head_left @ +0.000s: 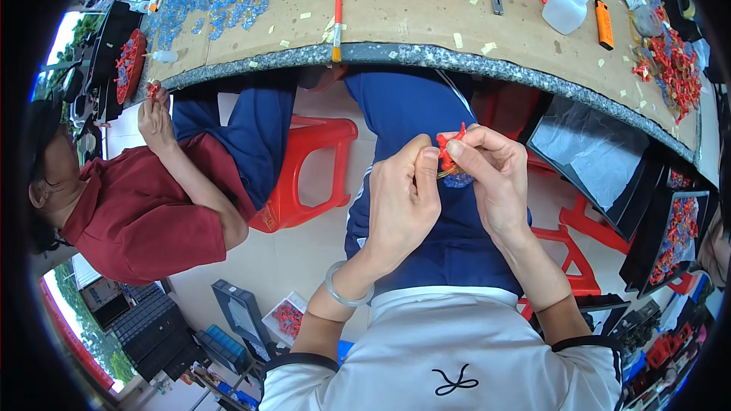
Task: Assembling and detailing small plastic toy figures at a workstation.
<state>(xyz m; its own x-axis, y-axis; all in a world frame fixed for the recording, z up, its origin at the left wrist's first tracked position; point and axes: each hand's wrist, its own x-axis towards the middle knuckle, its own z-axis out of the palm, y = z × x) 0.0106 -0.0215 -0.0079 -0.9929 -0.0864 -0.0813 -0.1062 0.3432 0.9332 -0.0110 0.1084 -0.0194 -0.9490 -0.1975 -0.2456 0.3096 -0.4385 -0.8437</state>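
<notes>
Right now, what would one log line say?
left hand: shut on red plastic piece | right hand: pinching same piece | place: over lap, below table edge

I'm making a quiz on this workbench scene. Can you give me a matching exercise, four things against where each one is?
Things:
1. red piece
2. orange lighter
3. bangle
4. red stool

Places:
A. on the left wrist
B. on the floor beside a co-worker
C. pinched between both hands' fingertips
D. lying on the cardboard-covered table

Pairs: 1-C, 2-D, 3-A, 4-B
</notes>
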